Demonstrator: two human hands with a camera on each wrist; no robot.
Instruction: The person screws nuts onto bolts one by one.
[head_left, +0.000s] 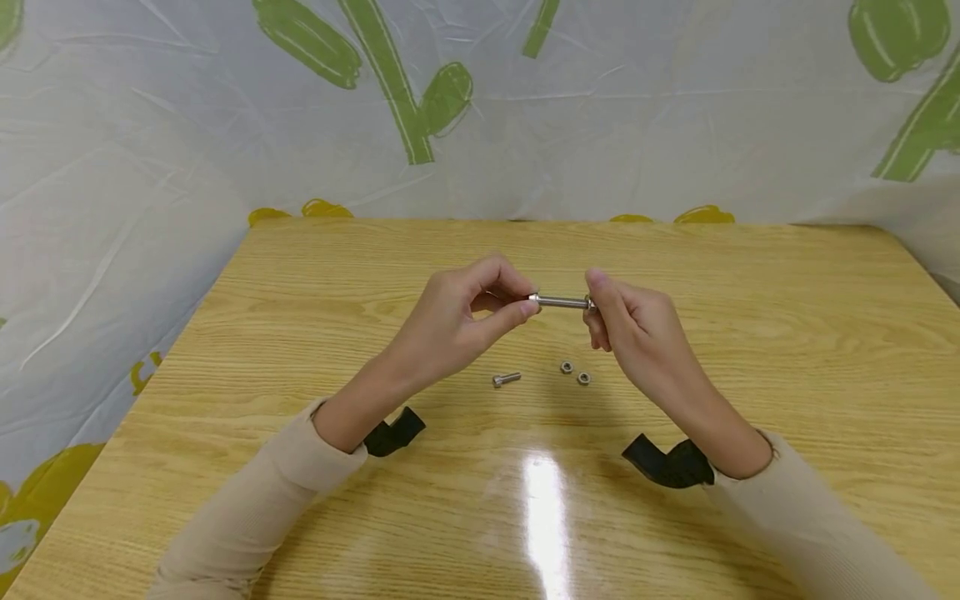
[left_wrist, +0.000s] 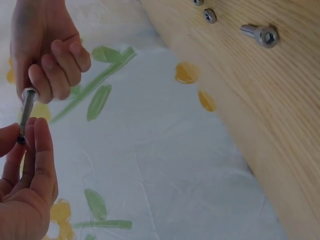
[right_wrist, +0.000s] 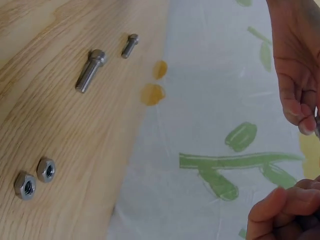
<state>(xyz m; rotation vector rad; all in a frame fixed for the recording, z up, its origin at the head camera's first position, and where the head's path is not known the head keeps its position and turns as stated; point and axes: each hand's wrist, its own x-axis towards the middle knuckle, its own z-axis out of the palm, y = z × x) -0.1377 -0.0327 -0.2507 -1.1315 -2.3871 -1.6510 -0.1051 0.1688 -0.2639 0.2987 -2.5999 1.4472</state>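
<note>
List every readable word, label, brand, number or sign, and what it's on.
None readable in any view.
Held bolt: too small to read any marking.
Larger loose bolt, smaller loose bolt, loose nuts: no legible marking; anything finer can't be made out.
Cloth: printed plant shapes, no lettering seen.
Table: wood grain only.

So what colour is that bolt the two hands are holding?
Silver-grey: the bolt shows best in the head view.
</note>
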